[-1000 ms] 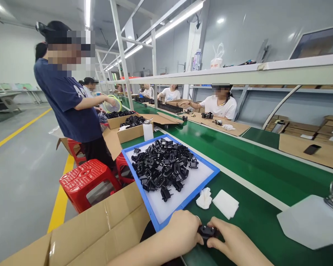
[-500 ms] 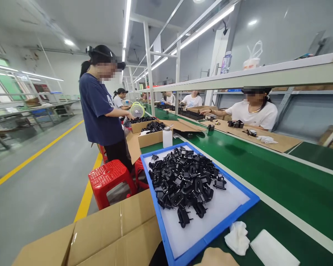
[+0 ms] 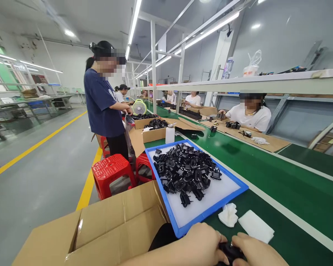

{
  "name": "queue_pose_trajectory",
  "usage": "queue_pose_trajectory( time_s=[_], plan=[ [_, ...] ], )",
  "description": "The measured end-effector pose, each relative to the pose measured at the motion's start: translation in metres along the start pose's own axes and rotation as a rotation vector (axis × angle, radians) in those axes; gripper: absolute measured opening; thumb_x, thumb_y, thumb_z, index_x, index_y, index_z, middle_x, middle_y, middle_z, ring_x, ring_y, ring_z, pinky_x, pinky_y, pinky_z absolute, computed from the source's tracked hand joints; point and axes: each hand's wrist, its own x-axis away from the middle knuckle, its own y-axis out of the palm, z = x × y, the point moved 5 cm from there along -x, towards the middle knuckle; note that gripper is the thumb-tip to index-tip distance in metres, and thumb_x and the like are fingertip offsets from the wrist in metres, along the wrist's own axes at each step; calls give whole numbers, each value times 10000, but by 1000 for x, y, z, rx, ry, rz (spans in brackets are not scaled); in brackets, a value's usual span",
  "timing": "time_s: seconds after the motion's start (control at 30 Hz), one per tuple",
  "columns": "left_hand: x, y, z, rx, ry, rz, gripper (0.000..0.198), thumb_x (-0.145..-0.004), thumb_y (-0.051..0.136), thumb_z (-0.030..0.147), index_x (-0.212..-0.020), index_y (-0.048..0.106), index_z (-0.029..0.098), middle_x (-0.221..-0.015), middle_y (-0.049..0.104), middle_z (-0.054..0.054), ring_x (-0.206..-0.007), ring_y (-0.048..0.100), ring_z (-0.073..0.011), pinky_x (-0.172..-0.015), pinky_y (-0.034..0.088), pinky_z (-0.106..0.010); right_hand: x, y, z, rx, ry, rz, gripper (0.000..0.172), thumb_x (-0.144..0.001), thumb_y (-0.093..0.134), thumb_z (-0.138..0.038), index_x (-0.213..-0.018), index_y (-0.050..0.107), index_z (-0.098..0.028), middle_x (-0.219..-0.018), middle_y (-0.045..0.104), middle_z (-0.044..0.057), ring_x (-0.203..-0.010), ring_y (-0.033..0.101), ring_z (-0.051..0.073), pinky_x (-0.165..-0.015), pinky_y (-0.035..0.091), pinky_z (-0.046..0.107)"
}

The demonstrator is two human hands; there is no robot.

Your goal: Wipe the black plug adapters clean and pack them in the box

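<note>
At the bottom edge, my left hand and my right hand are closed on a black plastic plug piece between them. Fingers cover much of it, so its exact shape is unclear. Just beyond my hands lies a blue-rimmed tray with a white base. Heaped in it are many black two-pin plug adapters. A crumpled white tissue and a folded white cloth rest on the green table past my fingers.
A cardboard box stands to the left of the tray, with red stools behind it. A white bottle and open cartons of black parts are beyond the tray. Co-workers stand or sit along the green line.
Both my hands now show at the bottom with a black piece between them; before, only a bit of a hand was visible. The view has shifted slightly, and the tray sits higher.
</note>
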Motion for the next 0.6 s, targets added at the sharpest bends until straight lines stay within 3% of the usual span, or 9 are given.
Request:
queue_pose_trajectory(
  time_s=[0.13,0.27,0.4,0.5,0.6],
  plan=[
    [-9,-6,11,-151,-119,-151,186,-624,592,282,-755,605,150,-669,637,-59,-628,587,-209,-415,325,-220,-3,-6,-11,26,49,-69,127,-538,570,-49,-611,558,-152,-691,584,43,-663,551,235,-462,256,224],
    [-22,-10,26,-251,-102,-217,130,-500,675,162,-607,617,115,-599,618,-94,-539,571,-220,-387,326,-225,-3,-3,-9,-39,51,-140,185,-528,599,-43,-665,606,-167,-663,599,27,-667,557,215,-469,281,216],
    [-18,-6,21,-135,-131,-95,133,-434,663,57,-518,593,132,-507,582,-58,-488,549,-209,-426,380,-251,-1,-8,-11,-2,54,-107,172,-542,611,-56,-687,613,-149,-670,599,35,-667,555,207,-463,280,214],
    [-6,1,10,-85,-139,-14,100,-585,592,159,-682,613,147,-600,593,-62,-587,560,-211,-494,411,-272,-1,-13,-12,42,16,-117,138,-550,637,-120,-683,602,-132,-664,588,48,-651,548,208,-430,248,214],
    [3,7,-2,87,-101,109,235,-675,513,315,-853,587,180,-743,566,-56,-675,541,-187,-577,422,-281,-2,-13,-10,15,-81,-88,179,-542,660,-195,-697,585,-145,-638,572,26,-606,531,187,-406,229,207]
  ],
)
